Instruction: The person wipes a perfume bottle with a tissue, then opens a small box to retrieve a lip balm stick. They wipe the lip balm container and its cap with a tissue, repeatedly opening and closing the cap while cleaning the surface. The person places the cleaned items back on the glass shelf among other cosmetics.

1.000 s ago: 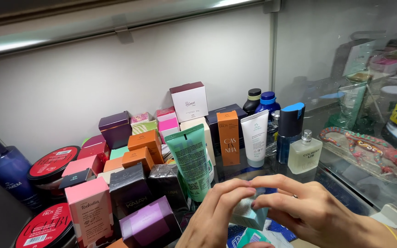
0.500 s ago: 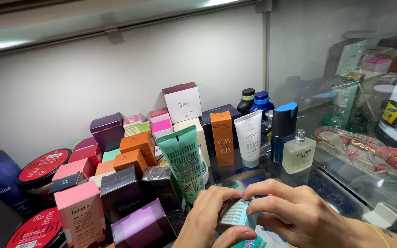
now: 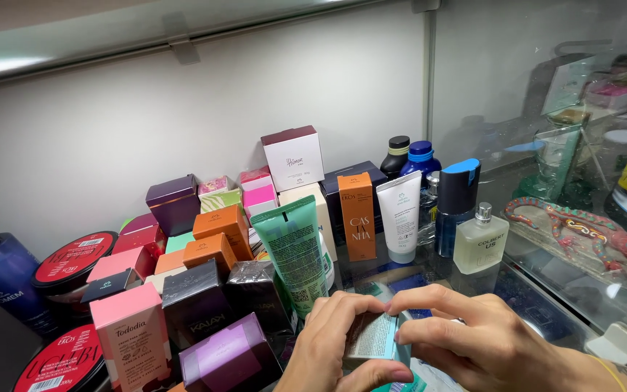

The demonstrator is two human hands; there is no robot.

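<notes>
Left hand and right hand clamp a small box | green tube at 11 o'clock | pink box at 9

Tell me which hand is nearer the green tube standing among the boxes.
Left. The left hand sits just below the green tube, nearly at its base; the right hand is farther off to the tube's right. Both grip a small teal box.

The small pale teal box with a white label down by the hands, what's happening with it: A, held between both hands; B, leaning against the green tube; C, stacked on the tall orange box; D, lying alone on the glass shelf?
A: the small pale teal box with a white label is pinched between the left hand and the right hand, whose fingers close on its two sides.
</notes>
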